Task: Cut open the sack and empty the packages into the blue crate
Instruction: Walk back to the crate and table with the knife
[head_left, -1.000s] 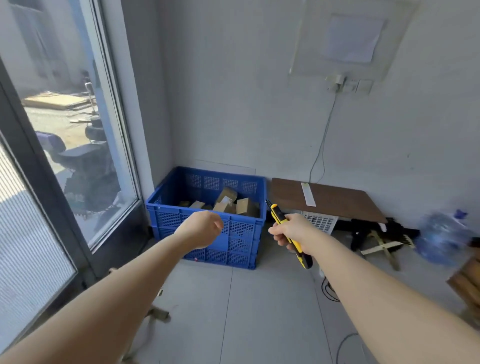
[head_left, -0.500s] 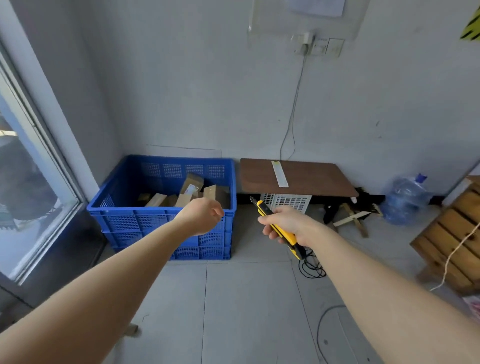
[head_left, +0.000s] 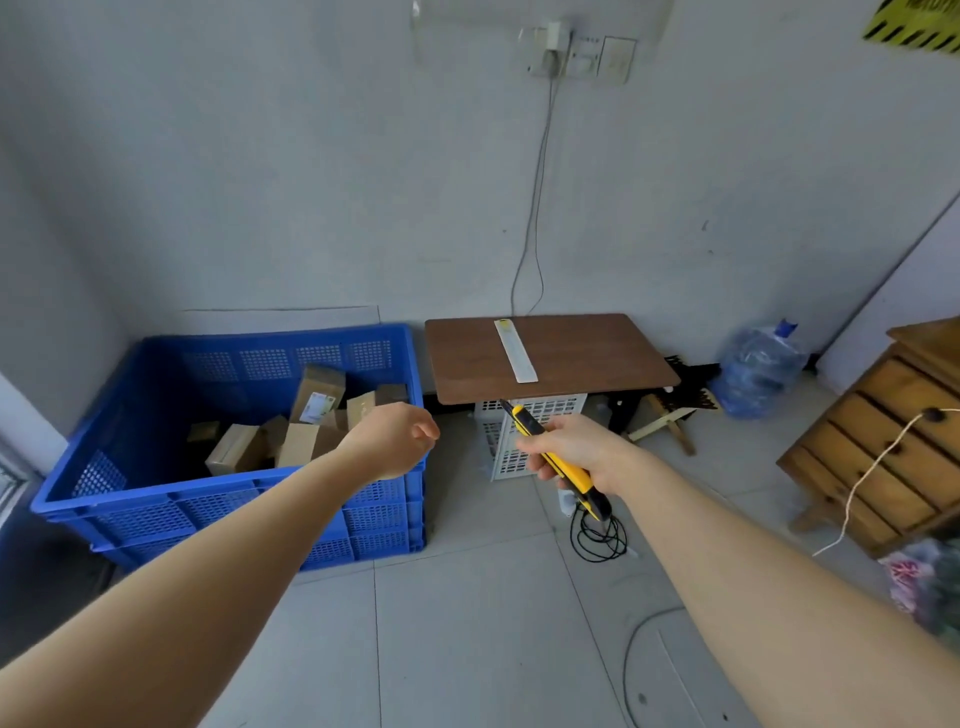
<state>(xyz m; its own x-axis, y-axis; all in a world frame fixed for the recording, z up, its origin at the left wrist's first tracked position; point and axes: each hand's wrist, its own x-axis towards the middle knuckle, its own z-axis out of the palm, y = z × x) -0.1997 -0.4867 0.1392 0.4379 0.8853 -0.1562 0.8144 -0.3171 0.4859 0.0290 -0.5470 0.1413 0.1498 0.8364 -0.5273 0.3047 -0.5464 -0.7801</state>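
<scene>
The blue crate (head_left: 156, 499) stands on the floor at the left, against the wall, with several brown cardboard packages (head_left: 296, 441) lying in it. My left hand (head_left: 392, 439) hovers over the crate's near right corner, fingers curled into a loose fist with nothing in them. My right hand (head_left: 576, 449) is to the right of the crate, gripping a yellow and black utility knife (head_left: 563, 465) whose blade end points up and left. No sack is clearly in view; a dark bundle shows at the right edge.
A low brown table (head_left: 597, 358) with a white strip on it stands against the wall, over a white plastic basket (head_left: 524, 441). A coiled black cable (head_left: 597, 538) lies on the tiles. A wooden drawer chest (head_left: 883, 441) and a blue water bottle (head_left: 758, 374) are at the right.
The view has swung right and down, away from the window; the crate now sits further left. Both hands keep their pose, the knife still in my right hand.
</scene>
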